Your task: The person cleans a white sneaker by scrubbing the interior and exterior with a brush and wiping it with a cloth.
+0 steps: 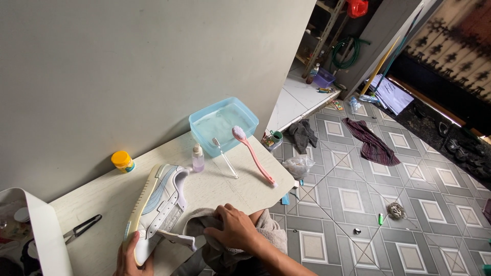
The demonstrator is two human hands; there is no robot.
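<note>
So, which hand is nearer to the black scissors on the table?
Left. The left hand holds the white sneaker at its near end, just right of the black scissors. The right hand rests on the grey cloth, beyond the sneaker.

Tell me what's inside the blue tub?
The blue tub holds what looks like clear water. The pink brush rests its head on the rim, hiding a bit of the inside. Nothing else shows in it.

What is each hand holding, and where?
Left hand grips the shoe at its near end; right hand clutches the grey cloth.
</note>
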